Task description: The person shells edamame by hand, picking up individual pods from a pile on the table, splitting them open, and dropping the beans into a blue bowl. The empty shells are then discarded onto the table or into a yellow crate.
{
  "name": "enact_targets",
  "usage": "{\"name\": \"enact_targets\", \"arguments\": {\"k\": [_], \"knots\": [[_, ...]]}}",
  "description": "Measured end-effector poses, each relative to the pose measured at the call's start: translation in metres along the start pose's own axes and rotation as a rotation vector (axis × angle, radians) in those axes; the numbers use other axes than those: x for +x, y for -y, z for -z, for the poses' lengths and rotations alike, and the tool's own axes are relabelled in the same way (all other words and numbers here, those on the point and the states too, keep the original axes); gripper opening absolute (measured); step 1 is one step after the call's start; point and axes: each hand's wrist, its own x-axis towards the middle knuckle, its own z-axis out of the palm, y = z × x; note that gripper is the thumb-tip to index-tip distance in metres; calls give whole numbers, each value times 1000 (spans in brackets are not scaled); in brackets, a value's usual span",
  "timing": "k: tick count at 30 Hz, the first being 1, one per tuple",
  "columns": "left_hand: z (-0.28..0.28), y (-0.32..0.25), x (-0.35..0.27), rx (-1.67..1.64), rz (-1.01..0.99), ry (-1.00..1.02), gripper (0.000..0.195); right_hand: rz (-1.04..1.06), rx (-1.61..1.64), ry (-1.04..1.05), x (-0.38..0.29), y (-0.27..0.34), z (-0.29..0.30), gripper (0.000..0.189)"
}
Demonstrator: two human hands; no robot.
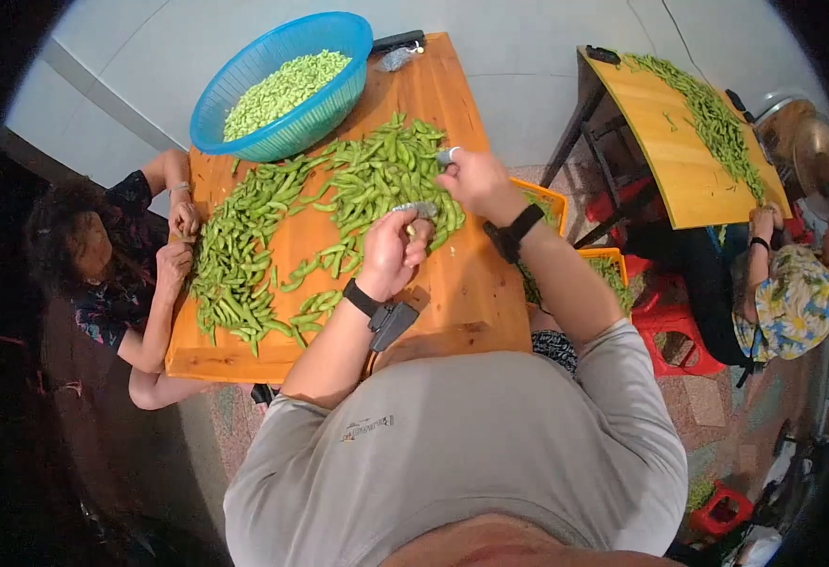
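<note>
Over a wooden table, my left hand (395,248) is curled with its palm up, and a small pale green piece (411,230), a bean or part of a pod, shows between its fingers. Silvery wrapping covers one of its digits. My right hand (482,181) hovers by the right edge of a heap of green soybean pods (386,170), a grey-silver cover on a digit. Its fingers are bent together; whether they pinch anything is hidden. Beyond the pods, a blue plastic basket (287,135) holds shelled green beans (287,92).
At the table's (485,298) left side, a person's hands (179,241) work by another spread of pods (237,255). Orange crates (563,212) with pods stand right of the table. Farther right, another person sits at a second table (684,163) bearing pods, near a red stool (677,347).
</note>
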Motion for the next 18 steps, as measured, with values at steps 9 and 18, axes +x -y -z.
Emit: {"name": "enact_targets", "arguments": {"k": [9, 18], "knots": [[5, 4, 14, 396, -553, -109, 10, -92, 581, 207, -26, 27, 36, 15], [-3, -6, -6, 315, -59, 153, 13, -257, 1033, 263, -47, 35, 23, 21]]}}
